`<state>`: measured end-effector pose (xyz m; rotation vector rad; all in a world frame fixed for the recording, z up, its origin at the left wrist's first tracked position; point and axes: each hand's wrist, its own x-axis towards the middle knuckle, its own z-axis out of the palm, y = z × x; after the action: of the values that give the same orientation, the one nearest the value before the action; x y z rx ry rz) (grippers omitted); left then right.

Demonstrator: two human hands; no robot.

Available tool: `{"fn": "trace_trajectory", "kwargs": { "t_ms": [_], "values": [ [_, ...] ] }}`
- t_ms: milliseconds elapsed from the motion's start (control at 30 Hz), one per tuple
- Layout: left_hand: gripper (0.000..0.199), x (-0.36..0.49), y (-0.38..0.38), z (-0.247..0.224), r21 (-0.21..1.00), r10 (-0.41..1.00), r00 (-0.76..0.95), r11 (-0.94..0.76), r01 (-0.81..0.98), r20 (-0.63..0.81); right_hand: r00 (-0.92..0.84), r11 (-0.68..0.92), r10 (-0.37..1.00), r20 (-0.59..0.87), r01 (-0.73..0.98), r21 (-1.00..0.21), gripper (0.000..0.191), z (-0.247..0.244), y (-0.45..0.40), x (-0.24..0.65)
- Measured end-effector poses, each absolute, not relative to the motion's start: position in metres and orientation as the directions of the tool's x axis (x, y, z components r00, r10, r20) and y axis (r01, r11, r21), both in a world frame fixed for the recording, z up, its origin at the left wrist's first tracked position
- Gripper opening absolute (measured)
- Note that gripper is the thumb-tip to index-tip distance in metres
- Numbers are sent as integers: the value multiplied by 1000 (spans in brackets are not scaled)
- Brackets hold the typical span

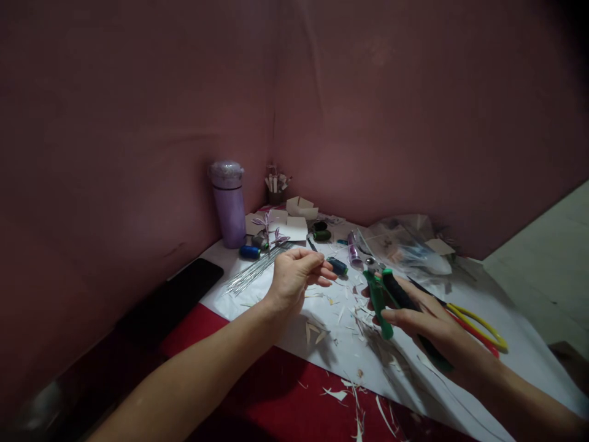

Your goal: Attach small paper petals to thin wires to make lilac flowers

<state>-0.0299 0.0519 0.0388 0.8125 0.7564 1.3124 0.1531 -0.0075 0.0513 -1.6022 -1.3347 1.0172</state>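
Note:
My left hand (297, 276) is raised over the middle of the white paper (299, 362), with thumb and index finger pinched together and the other fingers loosely curled. Whatever sits in the pinch is too small to make out. A thin dark piece (311, 244) shows just behind the fingertips; I cannot tell whether it is held. In my right hand (427, 313) is a pair of pliers (379, 307) with green and black handles, the metal head pointing toward my left hand. A dark teal thread spool (338, 266) lies behind my left fingertips.
Thin metal wires (255, 273), a blue spool (249, 252) and a purple bottle (230, 212) are at the left. A black phone (196, 282) lies at the edge. Yellow-and-red-handled pliers (481, 328) and a plastic bag (405, 242) are at the right. Paper scraps (338, 394) litter the front.

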Motion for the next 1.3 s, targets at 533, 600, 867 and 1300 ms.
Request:
{"fn": "trace_trajectory", "kwargs": {
  "t_ms": [533,600,867,1300],
  "values": [
    [10,-34,65,35,864,990,-59,80,-497,-125,-218,-90,969,-118,135,-987,13,31,17,151],
    [10,-35,69,32,866,985,-99,73,-494,-139,-247,-137,957,-150,66,-988,13,30,23,146],
    [14,-43,83,27,889,960,-217,63,-453,-179,-194,-199,959,-206,56,-978,15,18,47,126],
    [11,-40,79,29,886,977,-134,87,-455,-165,160,-43,955,249,908,-418,62,35,84,211]
  ]
}}
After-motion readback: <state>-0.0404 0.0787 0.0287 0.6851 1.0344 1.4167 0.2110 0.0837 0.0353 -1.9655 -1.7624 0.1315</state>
